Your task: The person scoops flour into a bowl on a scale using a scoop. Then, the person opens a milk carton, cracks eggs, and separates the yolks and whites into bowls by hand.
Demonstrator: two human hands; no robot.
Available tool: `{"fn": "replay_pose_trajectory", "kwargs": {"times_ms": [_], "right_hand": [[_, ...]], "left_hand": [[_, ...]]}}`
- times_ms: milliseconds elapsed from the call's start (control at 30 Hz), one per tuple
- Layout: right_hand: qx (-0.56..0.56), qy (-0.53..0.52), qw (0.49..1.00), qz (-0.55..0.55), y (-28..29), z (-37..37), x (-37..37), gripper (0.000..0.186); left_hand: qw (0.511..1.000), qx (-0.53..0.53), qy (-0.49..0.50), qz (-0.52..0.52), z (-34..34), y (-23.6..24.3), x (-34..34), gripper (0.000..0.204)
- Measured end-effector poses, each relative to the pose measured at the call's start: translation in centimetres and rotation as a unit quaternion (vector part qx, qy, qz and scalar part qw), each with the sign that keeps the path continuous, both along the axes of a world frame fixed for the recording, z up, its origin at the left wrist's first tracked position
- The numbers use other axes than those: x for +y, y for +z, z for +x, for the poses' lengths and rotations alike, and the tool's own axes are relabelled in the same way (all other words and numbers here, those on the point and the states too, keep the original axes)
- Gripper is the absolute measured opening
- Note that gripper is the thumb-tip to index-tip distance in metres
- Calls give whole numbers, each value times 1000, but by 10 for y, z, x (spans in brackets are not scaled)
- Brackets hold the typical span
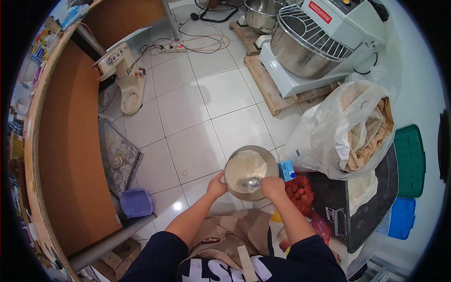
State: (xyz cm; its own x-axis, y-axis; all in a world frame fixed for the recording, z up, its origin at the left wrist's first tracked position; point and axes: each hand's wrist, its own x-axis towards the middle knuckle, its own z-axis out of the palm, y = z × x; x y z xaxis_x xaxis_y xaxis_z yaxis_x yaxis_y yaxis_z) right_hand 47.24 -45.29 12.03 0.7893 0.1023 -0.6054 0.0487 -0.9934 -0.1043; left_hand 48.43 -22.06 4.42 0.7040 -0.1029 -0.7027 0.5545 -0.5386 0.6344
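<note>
My left hand [217,186] grips the left side of a round metal bowl [232,160] holding pale flour-like powder [246,164]. My right hand [272,187] is closed on a shiny metal utensil [252,183], perhaps a scoop, whose end sits in the powder; its exact shape is unclear. Just right of the bowl are a light blue carton [286,169] and a red mesh bag [298,192] with brownish items inside.
A plastic-lined open sack [319,127] stands at right, near a dark board [380,188] and green and blue lids [409,162]. A large mixer [305,51] rests on a pallet behind. At left are a desk [70,141], a cream machine [129,89], cables and a purple basket [136,203].
</note>
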Motion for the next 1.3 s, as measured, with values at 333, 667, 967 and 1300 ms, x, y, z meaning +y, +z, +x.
{"fn": "replay_pose_trajectory", "kwargs": {"times_ms": [333,667,967,1300], "right_hand": [[-50,-120,989,67,-40,-23,7,24],[30,-242,970,-4,-110,-13,-9,26],[-77,-139,986,41,43,-33,-11,29],[-122,-181,975,42,5,-109,-46,33]], "left_hand": [[1000,-6,-25,-16,2,8,-1,61],[999,3,-32,-19,4,-2,-10,59],[1000,0,0,4,-6,1,4,59],[930,-213,-260,146,-17,29,8,85]]}}
